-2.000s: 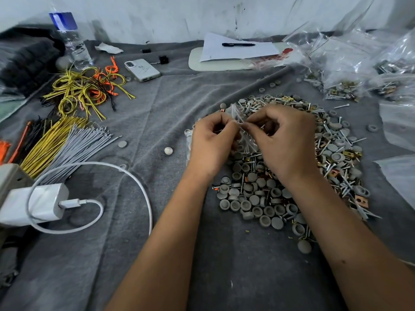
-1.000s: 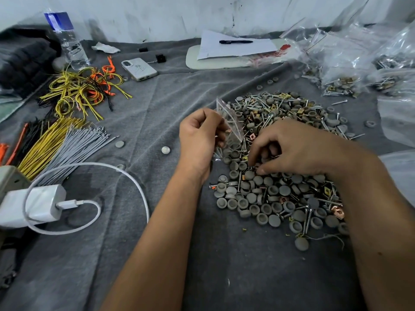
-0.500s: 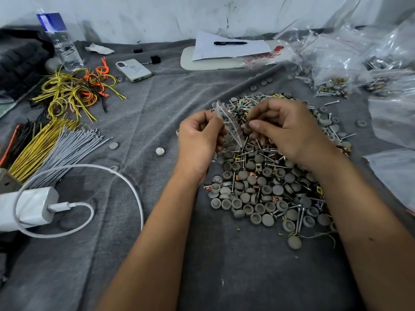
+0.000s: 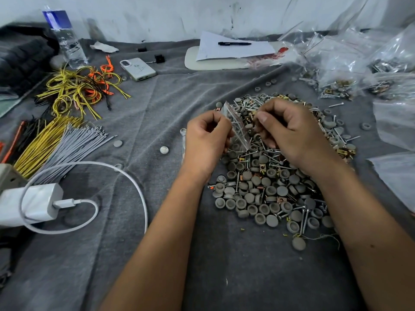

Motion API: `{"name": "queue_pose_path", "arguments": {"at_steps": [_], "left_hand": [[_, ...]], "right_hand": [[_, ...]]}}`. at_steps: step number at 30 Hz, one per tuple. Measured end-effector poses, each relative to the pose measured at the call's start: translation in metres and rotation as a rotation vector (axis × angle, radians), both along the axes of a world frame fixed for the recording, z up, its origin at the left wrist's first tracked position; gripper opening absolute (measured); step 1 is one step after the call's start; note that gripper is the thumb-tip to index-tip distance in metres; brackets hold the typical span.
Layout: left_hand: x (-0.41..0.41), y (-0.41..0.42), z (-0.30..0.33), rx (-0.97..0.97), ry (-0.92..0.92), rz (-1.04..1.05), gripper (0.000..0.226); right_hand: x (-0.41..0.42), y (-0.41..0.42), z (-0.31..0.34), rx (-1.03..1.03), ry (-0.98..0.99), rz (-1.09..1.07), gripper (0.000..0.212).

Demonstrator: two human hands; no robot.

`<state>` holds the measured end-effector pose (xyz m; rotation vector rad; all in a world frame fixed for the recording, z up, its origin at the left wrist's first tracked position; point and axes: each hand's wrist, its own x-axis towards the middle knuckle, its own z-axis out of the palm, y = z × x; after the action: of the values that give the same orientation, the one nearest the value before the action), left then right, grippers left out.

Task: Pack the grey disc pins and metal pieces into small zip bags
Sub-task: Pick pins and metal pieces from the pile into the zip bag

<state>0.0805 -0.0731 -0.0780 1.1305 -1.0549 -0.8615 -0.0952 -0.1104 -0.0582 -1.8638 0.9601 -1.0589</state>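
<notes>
Filling a small zip bag above the heap of parts on the worktop (image 4: 157, 104).

The heap of grey disc pins and metal pieces (image 4: 269, 187) lies under both hands. The left hand (image 4: 205, 140) pinches the zip bag (image 4: 237, 127), held tilted; the right hand (image 4: 289, 131) has its fingers curled at the bag's mouth, apparently pinching a piece, though that is hidden. The limp mouth could fold shut, so pieces might drop back.
</notes>
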Motion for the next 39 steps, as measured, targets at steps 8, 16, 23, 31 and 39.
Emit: {"name": "queue_pose_path", "arguments": {"at_steps": [8,16,23,31,39], "left_hand": [[-0.0005,-0.0002,-0.0013,-0.006,-0.033,0.006,0.015],[0.0000,0.0003,-0.0006,-0.013,-0.047,0.007,0.014],[0.0029,-0.0012,0.0009,-0.009,-0.005,0.051,0.016],[0.0050,-0.0013,0.0009,-0.006,0.034,0.072,0.018],[0.0051,-0.0008,0.0007,0.004,0.023,0.072,0.018]], "right_hand": [[0.0016,-0.0002,-0.0010,-0.011,0.024,0.040,0.027],[0.0027,0.0015,0.0003,-0.028,0.038,0.014,0.017],[0.0032,0.0017,-0.0013,-0.182,0.262,-0.103,0.010],[0.0073,0.0018,0.0020,-0.317,0.471,-0.148,0.012],[0.0091,0.0024,-0.0021,-0.285,0.530,-0.168,0.019]]}}
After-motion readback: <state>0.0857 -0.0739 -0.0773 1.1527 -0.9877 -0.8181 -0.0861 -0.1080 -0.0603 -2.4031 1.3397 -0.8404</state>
